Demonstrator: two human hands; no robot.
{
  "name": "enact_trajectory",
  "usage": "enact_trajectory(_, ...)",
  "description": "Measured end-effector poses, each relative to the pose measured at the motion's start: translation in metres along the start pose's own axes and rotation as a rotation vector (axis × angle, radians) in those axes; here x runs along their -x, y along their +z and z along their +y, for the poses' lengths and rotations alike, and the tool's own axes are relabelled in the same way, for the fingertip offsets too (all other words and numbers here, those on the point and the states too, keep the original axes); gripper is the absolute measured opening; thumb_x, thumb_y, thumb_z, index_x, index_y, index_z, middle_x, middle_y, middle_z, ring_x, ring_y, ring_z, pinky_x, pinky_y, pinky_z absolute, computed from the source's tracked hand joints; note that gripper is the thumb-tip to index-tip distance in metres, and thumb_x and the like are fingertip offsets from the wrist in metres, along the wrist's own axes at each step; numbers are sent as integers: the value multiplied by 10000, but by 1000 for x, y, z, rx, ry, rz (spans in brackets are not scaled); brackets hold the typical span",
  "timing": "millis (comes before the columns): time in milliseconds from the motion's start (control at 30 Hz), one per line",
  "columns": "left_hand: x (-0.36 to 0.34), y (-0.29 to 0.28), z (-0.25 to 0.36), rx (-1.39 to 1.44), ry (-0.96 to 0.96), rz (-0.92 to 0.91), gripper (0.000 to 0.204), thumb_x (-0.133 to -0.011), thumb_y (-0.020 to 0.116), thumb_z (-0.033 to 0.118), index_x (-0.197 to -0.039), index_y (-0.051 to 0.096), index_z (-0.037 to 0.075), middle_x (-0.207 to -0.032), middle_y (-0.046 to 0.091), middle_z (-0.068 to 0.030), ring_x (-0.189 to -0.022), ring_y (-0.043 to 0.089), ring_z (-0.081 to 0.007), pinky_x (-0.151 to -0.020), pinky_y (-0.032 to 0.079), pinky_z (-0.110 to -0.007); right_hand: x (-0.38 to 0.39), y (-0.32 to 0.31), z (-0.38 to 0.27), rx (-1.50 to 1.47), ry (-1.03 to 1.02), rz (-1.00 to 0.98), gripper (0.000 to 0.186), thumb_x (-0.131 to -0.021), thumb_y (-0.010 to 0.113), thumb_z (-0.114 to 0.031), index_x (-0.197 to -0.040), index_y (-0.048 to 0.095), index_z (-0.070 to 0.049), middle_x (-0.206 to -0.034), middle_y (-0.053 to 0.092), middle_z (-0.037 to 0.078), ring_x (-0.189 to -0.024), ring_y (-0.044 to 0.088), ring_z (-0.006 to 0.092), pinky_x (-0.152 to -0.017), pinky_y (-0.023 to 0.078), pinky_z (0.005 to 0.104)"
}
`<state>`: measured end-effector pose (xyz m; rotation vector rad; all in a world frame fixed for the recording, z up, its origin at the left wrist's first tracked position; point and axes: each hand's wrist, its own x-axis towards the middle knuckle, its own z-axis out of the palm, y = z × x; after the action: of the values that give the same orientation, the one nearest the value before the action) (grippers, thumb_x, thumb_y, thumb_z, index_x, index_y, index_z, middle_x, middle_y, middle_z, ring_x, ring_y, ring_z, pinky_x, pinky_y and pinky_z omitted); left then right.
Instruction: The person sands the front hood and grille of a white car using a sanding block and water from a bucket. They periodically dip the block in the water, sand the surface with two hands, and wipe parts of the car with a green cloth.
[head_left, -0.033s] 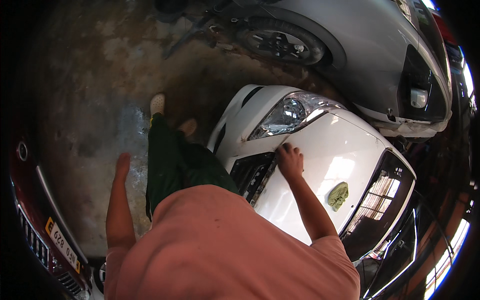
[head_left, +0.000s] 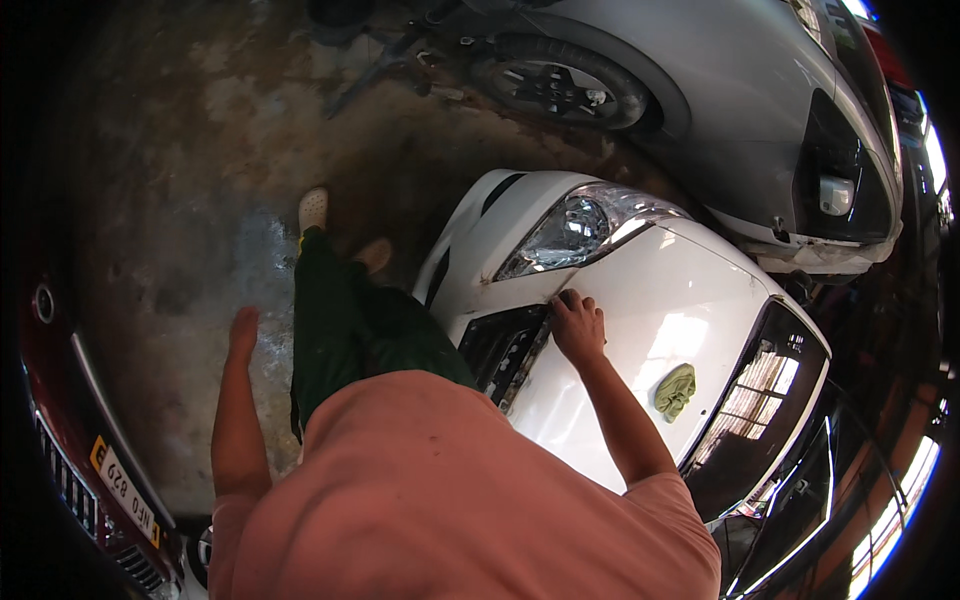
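My right hand point(head_left: 578, 328) rests on the front edge of a white car's hood point(head_left: 630, 300), beside the dark grille opening point(head_left: 495, 345). Its fingers are closed round a small dark object point(head_left: 569, 298), too small and covered to name. Just beyond it is the car's clear headlight point(head_left: 575, 228). A crumpled green cloth point(head_left: 675, 391) lies on the hood, to the right of that hand. Away from the car, my left hand point(head_left: 244, 330) hangs at my side over the floor, touching nothing I can see; its fingers do not show clearly.
A grey car point(head_left: 720, 120) with a black wheel point(head_left: 560, 85) stands beyond the white one. At the lower left is the front of a dark red vehicle point(head_left: 60, 390). The stained concrete floor point(head_left: 180, 200) runs between them. A windshield point(head_left: 745, 395) closes the hood's right end.
My right hand has shifted very slightly toward me along the hood edge, with the small dark object still in its fingers. My left hand stays in place.
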<state>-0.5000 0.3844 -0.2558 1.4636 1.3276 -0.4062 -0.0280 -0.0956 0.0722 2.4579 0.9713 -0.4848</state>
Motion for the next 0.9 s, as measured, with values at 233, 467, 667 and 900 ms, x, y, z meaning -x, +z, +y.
enact_trajectory(233,1,-12,-49,105,-36,5,384,-1038,551,294,-1272,652,7,-1237,686,-153,-1154,641,-295,-981,483,-397,-52,-12,37,14,80,84,253,-895,641,-195,-1143,691,-186,-1227,644,76,-1018,631,358,-778,534,513)
enact_trajectory(467,-5,-5,-6,82,-3,-10,401,-1026,573,304,-1269,656,-5,-1216,701,-144,-1151,647,-296,-975,485,-413,-34,-28,51,-96,35,56,263,-870,677,-194,-1131,712,-193,-1221,657,57,-1037,638,339,-808,531,506)
enact_trajectory(667,-12,-7,24,28,2,-29,389,-1028,555,289,-1254,660,-11,-1228,698,-167,-1156,645,-301,-984,480,-413,16,-25,8,-132,-218,-87,227,-883,678,-209,-1106,720,-193,-1249,645,40,-1072,635,321,-858,531,501)
enact_trajectory(900,-28,-3,6,-8,71,-3,373,-1014,557,268,-1227,665,-18,-1234,696,-192,-1168,645,-328,-1005,472,-423,-9,-28,34,-77,-72,31,202,-907,668,-236,-1095,709,-172,-1220,649,26,-1043,640,315,-804,541,485)
